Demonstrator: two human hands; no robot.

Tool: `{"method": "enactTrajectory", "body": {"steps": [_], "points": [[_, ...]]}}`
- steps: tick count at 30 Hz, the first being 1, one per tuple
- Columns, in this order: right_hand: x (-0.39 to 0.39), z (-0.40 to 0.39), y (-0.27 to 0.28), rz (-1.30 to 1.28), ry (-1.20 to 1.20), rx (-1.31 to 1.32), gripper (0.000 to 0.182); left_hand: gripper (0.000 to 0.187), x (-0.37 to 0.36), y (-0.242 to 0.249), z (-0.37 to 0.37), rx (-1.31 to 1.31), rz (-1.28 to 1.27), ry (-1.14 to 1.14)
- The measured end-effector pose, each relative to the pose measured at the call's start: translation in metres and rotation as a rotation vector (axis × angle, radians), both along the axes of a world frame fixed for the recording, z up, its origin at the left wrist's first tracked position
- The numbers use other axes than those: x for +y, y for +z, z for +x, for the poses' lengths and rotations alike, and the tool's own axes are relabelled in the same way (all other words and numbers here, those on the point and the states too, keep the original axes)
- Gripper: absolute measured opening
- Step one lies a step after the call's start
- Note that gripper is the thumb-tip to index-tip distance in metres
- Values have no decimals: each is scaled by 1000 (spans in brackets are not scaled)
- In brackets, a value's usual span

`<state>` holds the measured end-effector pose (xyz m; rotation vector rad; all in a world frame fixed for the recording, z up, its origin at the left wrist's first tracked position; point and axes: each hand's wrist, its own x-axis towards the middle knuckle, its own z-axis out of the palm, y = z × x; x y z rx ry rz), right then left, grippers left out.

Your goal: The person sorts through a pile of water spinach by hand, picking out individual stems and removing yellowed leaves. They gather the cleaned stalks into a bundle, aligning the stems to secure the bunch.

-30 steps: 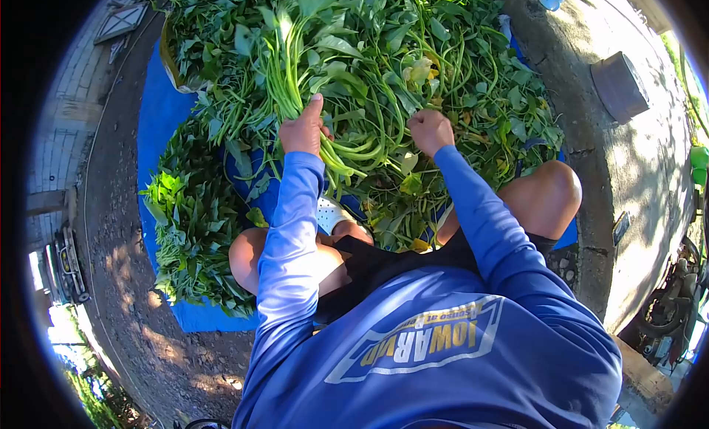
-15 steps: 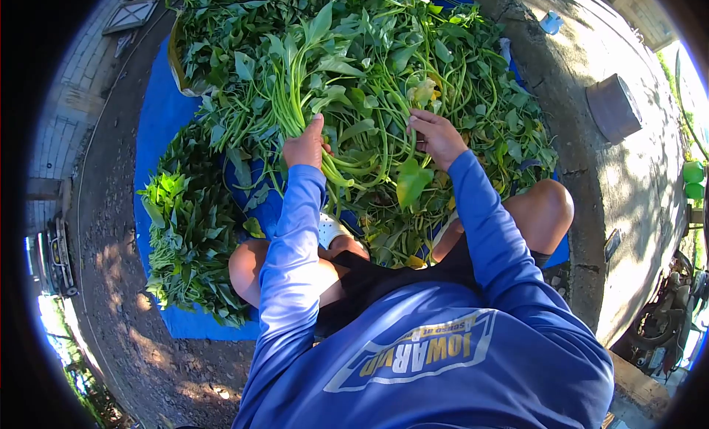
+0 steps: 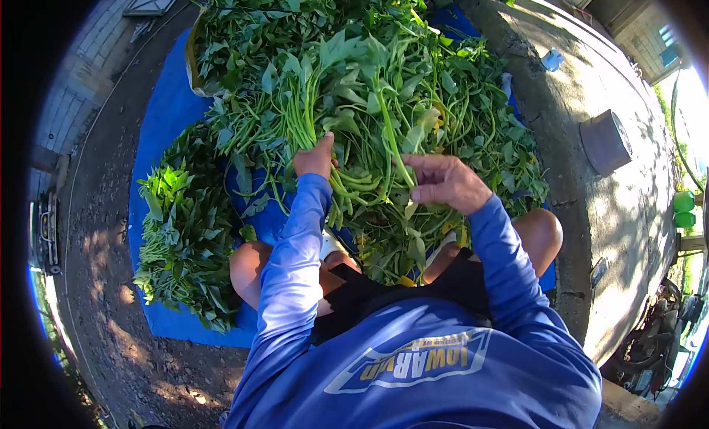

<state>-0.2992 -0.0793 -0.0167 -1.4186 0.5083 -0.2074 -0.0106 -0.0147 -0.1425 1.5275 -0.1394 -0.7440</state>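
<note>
My left hand [image 3: 315, 159] is closed around a bunch of long-stemmed leafy greens [image 3: 301, 117], leaves pointing away from me and cut ends curving out below the fist. To its right, my right hand [image 3: 452, 182] pinches a single leafy stem [image 3: 389, 134] between thumb and fingers near its lower end. Both hands are over a big heap of loose greens [image 3: 480, 145] spread in front of my crossed legs. By my left knee lies a pile of sorted greens [image 3: 193, 237], stems gathered toward the left.
A blue tarp [image 3: 159, 108] lies under the greens. Along the right runs a concrete ledge [image 3: 583, 230] carrying a grey cylindrical container [image 3: 605, 142] and a small light-blue object [image 3: 552, 60]. A yellow-edged sack [image 3: 193, 60] borders the heap at the upper left. Bare dirt [image 3: 103, 230] stretches along the left.
My right hand has shifted slightly right and toward me, and a stem now stands out straight from its pinch. My left hand keeps the bunch, barely moved.
</note>
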Motion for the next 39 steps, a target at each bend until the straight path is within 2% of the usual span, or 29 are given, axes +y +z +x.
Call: {"method": "enactTrajectory", "body": {"steps": [2, 3, 5, 7, 8, 10, 13, 15, 16, 18, 22, 25, 26, 28, 30, 31, 32, 33, 35, 38, 39], "points": [[7, 5, 23, 82, 16, -62, 70, 43, -9, 1, 9, 14, -44, -20], [4, 1, 21, 19, 25, -45, 69, 45, 0, -6, 1, 35, -32, -56], [-3, 14, 20, 5, -168, -109, 67, 54, -8, -22, 0, 41, -13, -26], [-4, 9, 32, -45, -139, -128, 68, 56, -11, -19, 3, 41, -42, -20], [-10, 14, 34, -107, -147, -92, 68, 54, -10, -18, -1, 14, -49, 23], [-17, 12, 28, -212, -199, 2, 69, 50, 0, -12, -7, -2, -44, -33], [-24, 15, 12, -291, -280, -25, 69, 46, -5, 6, -15, -23, -50, -52], [-28, 20, 1, -449, -286, 46, 64, 44, -1, 8, -20, -39, -23, -49], [-28, 23, -4, -517, -287, 99, 63, 54, 0, 6, -20, -79, 13, -99], [-20, 33, -15, -590, -278, 206, 58, 63, 0, 14, -29, -67, 18, -171], [19, 64, -86, -121, -143, 82, 58, 82, -1, -13, -32, 79, 9, -343], [38, 69, -102, -13, -183, 63, 57, 94, -2, -38, -35, -132, 135, -133], [39, 69, -99, -17, -159, 124, 56, 96, 4, -29, -44, -7, -90, -139], [34, 72, -123, -76, -150, 131, 57, 73, -7, -78, -28, 17, -40, -360], [37, 72, -132, -161, -133, 188, 60, 43, -1, -55, -29, 63, -39, -402], [38, 67, -117, -227, -130, 154, 59, 29, 2, -42, -30, 86, -37, -423], [43, 62, -106, -278, -127, 128, 58, 23, -1, -46, -18, 94, 37, -433], [47, 60, -108, -120, -353, -136, 56, 25, 8, -9, -25, 270, 9, -370], [35, 44, -94, -163, -597, -51, 43, 22, 7, 6, -13, 293, -88, -327], [34, 21, -62, -392, -469, 400, 37, 20, 4, 22, 1, 266, -168, -323], [40, 20, -57, -444, -409, 434, 37, 17, 8, 30, -2, 282, -166, -335]]}}
